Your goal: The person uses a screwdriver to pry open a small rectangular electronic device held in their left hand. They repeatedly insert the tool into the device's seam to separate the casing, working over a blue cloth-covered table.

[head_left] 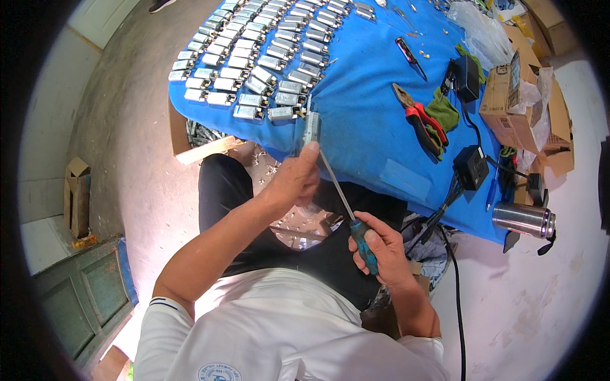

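Observation:
My left hand (295,178), fingers curled, has its forefinger on a silver metal part (311,125) at the cloth-covered table's front edge, apparently gripping it. My right hand (378,251) is closed round the teal handle of a long screwdriver (337,184); the shaft runs up to that part, its tip not clearly visible. Many similar small silver units (235,62) lie in rows on the blue cloth (352,82), up and to the left of my hands.
Right of my hands lie red-black pliers (426,124), green fabric, black adapters (470,168), cables and a steel flask (521,219). An opened cardboard box (505,101) and plastic bags stand at the right. A box of metal pieces (194,149) is under the table's left edge.

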